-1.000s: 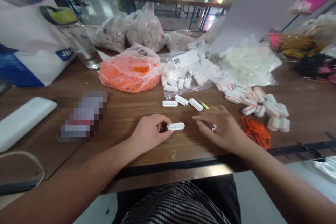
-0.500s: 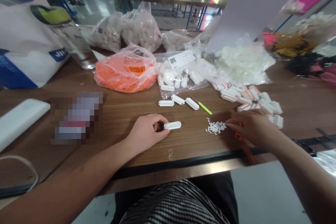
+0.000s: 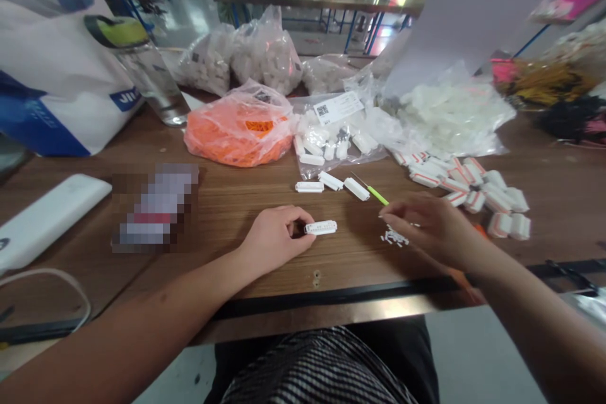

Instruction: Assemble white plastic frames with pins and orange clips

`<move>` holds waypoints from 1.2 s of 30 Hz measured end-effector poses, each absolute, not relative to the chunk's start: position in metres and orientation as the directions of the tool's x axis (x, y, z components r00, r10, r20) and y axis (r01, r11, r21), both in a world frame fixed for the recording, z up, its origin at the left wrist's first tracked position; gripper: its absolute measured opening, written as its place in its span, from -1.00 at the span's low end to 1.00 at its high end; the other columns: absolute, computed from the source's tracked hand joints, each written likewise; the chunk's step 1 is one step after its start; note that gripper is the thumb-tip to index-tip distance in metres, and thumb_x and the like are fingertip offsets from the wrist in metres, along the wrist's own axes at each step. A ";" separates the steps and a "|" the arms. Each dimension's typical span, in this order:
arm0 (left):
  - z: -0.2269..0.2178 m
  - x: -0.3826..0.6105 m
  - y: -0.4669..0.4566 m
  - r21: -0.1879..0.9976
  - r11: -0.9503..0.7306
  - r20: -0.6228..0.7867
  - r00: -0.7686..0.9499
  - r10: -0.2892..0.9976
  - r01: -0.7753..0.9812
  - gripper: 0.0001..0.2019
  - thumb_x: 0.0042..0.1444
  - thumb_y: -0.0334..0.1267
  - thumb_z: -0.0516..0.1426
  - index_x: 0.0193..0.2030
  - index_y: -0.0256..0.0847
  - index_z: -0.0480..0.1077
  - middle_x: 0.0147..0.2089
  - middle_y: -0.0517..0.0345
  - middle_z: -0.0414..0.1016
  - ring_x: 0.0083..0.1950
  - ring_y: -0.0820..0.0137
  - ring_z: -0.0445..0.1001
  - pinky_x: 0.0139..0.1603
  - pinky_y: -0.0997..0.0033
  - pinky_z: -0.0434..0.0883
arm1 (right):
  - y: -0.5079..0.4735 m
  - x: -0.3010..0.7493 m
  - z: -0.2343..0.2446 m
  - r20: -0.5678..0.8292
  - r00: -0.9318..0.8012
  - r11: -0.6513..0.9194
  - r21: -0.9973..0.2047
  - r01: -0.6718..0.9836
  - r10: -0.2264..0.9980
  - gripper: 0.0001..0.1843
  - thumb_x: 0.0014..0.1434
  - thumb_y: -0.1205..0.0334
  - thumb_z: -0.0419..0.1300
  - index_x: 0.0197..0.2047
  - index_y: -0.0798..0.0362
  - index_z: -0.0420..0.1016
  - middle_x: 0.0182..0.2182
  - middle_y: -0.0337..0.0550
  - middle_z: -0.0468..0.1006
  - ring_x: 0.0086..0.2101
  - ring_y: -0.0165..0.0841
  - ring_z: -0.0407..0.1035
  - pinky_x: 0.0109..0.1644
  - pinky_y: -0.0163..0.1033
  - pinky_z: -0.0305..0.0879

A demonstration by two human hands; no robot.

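My left hand (image 3: 277, 237) pinches one end of a white plastic connector housing (image 3: 322, 227), whose upper face shows rows of small slots. To the right, my right hand (image 3: 428, 224) hovers over a small heap of tiny white plastic pegs (image 3: 394, 237) and hides part of it. Its thumb and forefinger are closed, with a tiny white peg (image 3: 381, 215) at their tips. Just beyond these fingers lies a thin pick with a green handle (image 3: 377, 194). Three similar white housings, one of them a nearby housing (image 3: 356, 189), lie past my left hand.
Finished-looking white housings with orange stripes (image 3: 473, 183) are piled at right. Behind stand an orange-filled bag (image 3: 241, 129), a clear bag of housings (image 3: 331, 132) and a water bottle (image 3: 154, 79). At left lie a white power bank (image 3: 57, 218) and a blurred-out object (image 3: 158, 208).
My right hand has moved left and up from the right side of the peg heap, with a peg at its fingertips. My left hand keeps its hold on the housing. The view has shifted slightly.
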State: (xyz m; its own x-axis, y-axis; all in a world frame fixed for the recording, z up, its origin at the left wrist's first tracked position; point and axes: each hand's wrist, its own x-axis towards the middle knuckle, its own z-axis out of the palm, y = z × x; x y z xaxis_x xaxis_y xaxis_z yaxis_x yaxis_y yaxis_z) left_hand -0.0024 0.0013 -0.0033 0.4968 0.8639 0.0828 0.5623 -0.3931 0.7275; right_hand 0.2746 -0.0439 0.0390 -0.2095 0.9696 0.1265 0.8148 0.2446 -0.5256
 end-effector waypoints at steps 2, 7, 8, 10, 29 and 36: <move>-0.003 -0.002 0.001 0.735 -0.392 0.084 0.499 0.863 0.554 -0.89 -0.03 -0.29 0.23 -0.31 -0.16 0.53 -0.58 0.34 0.29 -0.56 0.52 0.22 -0.45 0.47 0.19 | -0.038 0.248 0.039 0.127 -0.298 0.315 -0.575 0.755 0.946 -0.82 0.20 0.19 0.13 -0.40 -0.01 0.51 -0.46 -0.24 0.57 -0.41 -0.38 0.41 -0.23 -0.20 0.27; -0.002 -0.002 0.000 0.749 -0.380 0.074 0.502 0.862 0.543 -0.89 -0.02 -0.29 0.23 -0.31 -0.15 0.53 -0.56 0.33 0.31 -0.55 0.52 0.22 -0.46 0.49 0.17 | -0.022 0.214 0.027 0.102 -0.400 0.370 -0.632 0.681 0.911 -0.81 0.22 0.25 0.14 -0.39 0.03 0.53 -0.55 -0.29 0.46 -0.50 -0.46 0.28 -0.29 -0.23 0.20; -0.001 -0.002 0.000 0.749 -0.379 0.071 0.502 0.862 0.544 -0.89 -0.02 -0.29 0.23 -0.31 -0.15 0.53 -0.56 0.33 0.30 -0.55 0.52 0.23 -0.46 0.49 0.17 | -0.020 0.212 0.025 0.106 -0.402 0.375 -0.628 0.682 0.909 -0.82 0.22 0.26 0.14 -0.38 0.04 0.53 -0.55 -0.30 0.45 -0.50 -0.46 0.27 -0.28 -0.23 0.19; -0.001 -0.003 0.000 0.746 -0.382 0.071 0.506 0.860 0.546 -0.90 -0.02 -0.29 0.22 -0.31 -0.16 0.53 -0.56 0.32 0.30 -0.55 0.52 0.23 -0.46 0.49 0.18 | -0.019 0.210 0.023 0.112 -0.407 0.385 -0.615 0.689 0.907 -0.82 0.22 0.29 0.14 -0.38 0.05 0.54 -0.55 -0.30 0.45 -0.50 -0.45 0.26 -0.26 -0.22 0.18; -0.002 -0.002 -0.001 0.762 -0.367 0.058 0.507 0.860 0.534 -0.89 -0.01 -0.29 0.23 -0.29 -0.16 0.53 -0.53 0.31 0.33 -0.52 0.51 0.24 -0.43 0.48 0.20 | -0.017 0.205 0.033 0.162 -0.635 0.655 -0.203 0.728 0.756 -0.71 0.27 0.34 0.02 -0.43 0.07 0.48 -0.48 -0.17 0.49 -0.40 -0.34 0.30 -0.15 -0.15 0.07; -0.001 -0.003 -0.001 0.761 -0.376 0.068 0.512 0.856 0.529 -0.88 -0.03 -0.31 0.24 -0.29 -0.15 0.54 -0.53 0.31 0.34 -0.54 0.52 0.23 -0.44 0.48 0.21 | -0.021 0.209 0.031 0.119 -0.611 0.619 -0.250 0.745 0.783 -0.70 0.31 0.31 0.01 -0.28 0.05 0.58 -0.46 -0.16 0.55 -0.39 -0.33 0.37 -0.17 -0.15 0.12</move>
